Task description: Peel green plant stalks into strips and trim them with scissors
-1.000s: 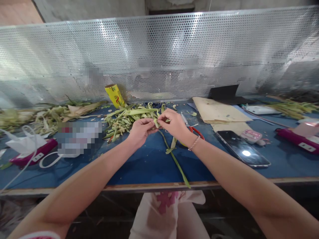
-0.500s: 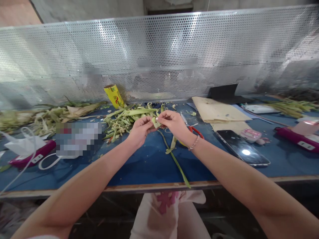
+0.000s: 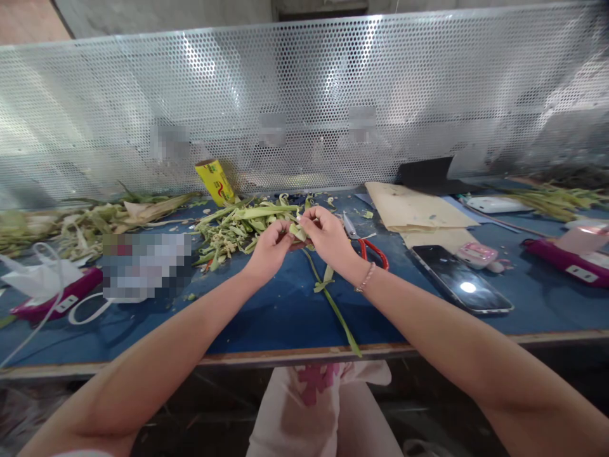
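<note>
So there's one long green stalk [image 3: 339, 311] nearest the person, its tip at the desk's [image 3: 280, 320] near edge, long axis running away and a bit left toward the hands. Further in, around the middle of the desk, two hands share one small pale green piece [image 3: 298, 231]. Left hand [image 3: 271, 252] has its fingers curled in, thumb and fingertips pinching it; right hand [image 3: 328, 240] is half closed, pinching it from the other side. Fingers cover a lot of the piece, so can't tell which way its long axis points.

Off to the right there's one phone [image 3: 459, 279], screen up, its long axis slanting toward the near right corner, with one pink case [image 3: 477, 254] just beyond. Two purple power strips, one near each end: left strip [image 3: 61, 295], right strip [image 3: 566, 261]. One pair of red-handled scissors [image 3: 373, 249] lies just beside the right hand. One heap of greens [image 3: 238, 228] sits left of centre, and one yellow tube [image 3: 215, 182] leans by the far edge.
</note>
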Motion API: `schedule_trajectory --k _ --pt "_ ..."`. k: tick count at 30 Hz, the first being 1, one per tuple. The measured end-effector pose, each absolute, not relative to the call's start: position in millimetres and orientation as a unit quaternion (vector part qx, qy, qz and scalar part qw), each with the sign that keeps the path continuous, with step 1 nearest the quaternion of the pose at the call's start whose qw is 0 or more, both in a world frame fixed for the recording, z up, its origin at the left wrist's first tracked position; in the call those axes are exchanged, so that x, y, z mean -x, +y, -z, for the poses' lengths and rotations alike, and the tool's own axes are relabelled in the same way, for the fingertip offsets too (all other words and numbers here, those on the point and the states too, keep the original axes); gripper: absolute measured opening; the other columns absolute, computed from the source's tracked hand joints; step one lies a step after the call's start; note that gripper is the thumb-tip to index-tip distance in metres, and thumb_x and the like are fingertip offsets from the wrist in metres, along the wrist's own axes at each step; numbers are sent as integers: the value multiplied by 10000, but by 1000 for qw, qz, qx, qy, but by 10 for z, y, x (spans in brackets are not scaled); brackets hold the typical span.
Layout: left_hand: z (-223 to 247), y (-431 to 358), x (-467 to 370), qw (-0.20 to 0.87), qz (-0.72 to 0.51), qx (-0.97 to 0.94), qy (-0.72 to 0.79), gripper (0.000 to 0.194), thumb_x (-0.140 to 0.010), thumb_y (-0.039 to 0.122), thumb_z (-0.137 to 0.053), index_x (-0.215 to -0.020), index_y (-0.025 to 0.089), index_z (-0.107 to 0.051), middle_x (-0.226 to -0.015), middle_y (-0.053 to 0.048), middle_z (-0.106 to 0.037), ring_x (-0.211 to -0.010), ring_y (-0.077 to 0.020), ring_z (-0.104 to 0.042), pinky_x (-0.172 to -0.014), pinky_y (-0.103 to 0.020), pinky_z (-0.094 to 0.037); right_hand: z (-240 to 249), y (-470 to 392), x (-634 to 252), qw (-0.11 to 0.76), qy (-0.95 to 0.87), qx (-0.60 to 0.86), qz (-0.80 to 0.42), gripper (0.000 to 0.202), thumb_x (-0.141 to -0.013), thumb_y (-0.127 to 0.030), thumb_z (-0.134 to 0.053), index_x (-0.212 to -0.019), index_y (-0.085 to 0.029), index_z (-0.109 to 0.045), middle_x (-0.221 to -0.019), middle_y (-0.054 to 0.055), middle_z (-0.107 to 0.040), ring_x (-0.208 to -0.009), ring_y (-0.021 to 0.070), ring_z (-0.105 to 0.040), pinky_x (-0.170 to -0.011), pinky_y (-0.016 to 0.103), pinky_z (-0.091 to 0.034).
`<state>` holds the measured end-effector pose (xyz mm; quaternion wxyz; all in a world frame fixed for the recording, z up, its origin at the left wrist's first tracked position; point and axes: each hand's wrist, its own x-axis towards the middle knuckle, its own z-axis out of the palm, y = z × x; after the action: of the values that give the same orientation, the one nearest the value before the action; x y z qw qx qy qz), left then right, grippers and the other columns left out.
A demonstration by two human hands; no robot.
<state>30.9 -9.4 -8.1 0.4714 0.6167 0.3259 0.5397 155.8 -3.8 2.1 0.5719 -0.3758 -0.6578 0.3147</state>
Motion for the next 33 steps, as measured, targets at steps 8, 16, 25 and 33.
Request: schedule_trajectory --k 8,16,25,33 --pt "84 -127 -337 505 -563 -579 307 172 -667 297 -609 -689 149 -525 -675 20 -561 -662 -104 -565 -729 -311 -491 -11 -29 -1567 561 -685 370 -280 142 -782 -280 -441 -681 -182 -425 -599 -28 -446 -534 76 -425 -517 225 -356" --pt "44 -146 -322 525 -598 -526 301 160 -598 244 -678 -673 120 -612 -636 -5 -616 -602 -103 -584 -683 -303 -512 43 12 -1590 562 -724 345 -204 89 -776 -231 -449 -703 -180 -447 -692 -1 -476 -588 87 -457 -549 234 -391" --pt "46 -127 -321 571 -559 -508 322 151 -583 233 -685 -648 107 -635 -617 -14 -623 -595 -106 -586 -694 -317 -513 64 -7 -1602 541 -759 353 -88 90 -759 -186 -449 -671 -188 -435 -730 12 -471 -690 116 -452 -633 259 -378" --pt "87 -82 -300 512 -556 -563 334 176 -596 259 -674 -639 122 -573 -619 19 -598 -594 -87 -570 -692 -282 -494 49 37 -1584 535 -709 385 -249 128 -765 -269 -457 -673 -180 -451 -602 -16 -467 -554 91 -438 -521 237 -357"
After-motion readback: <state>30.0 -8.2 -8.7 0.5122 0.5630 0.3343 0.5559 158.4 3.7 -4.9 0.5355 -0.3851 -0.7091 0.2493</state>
